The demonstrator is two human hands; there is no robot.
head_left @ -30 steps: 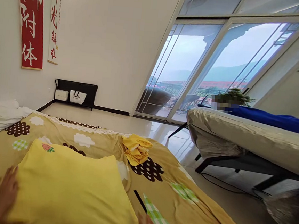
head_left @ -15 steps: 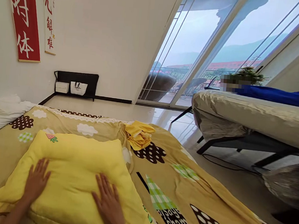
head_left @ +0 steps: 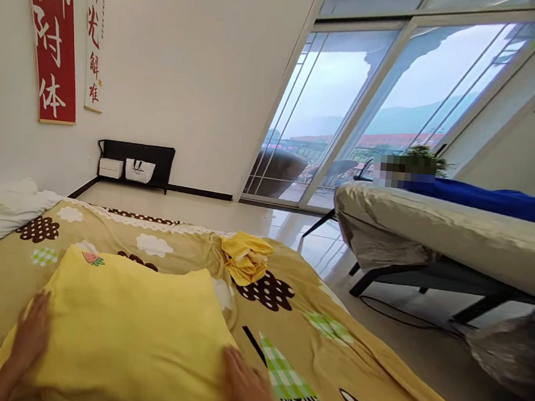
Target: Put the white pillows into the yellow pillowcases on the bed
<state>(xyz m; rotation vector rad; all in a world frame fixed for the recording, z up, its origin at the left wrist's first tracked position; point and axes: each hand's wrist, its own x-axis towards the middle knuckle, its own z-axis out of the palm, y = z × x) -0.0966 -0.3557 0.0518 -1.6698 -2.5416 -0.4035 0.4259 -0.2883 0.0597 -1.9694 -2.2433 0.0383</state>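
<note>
Yellow pillow [head_left: 129, 332] on the quilt [head_left: 365, 365] sits between left hand [head_left: 31, 336] and right hand [head_left: 246, 389], palms flat, grip open against its edges; lifting it would need fingers curled under.

Head-worn camera looks forward and down across the bed [head_left: 356, 364] toward glass doors [head_left: 350, 114], pillow [head_left: 134, 332] close below.

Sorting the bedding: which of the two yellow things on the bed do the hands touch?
The yellow pillow with the carrot print: left hand and right hand press its sides. The crumpled yellow cloth lies farther off, untouched.
</note>
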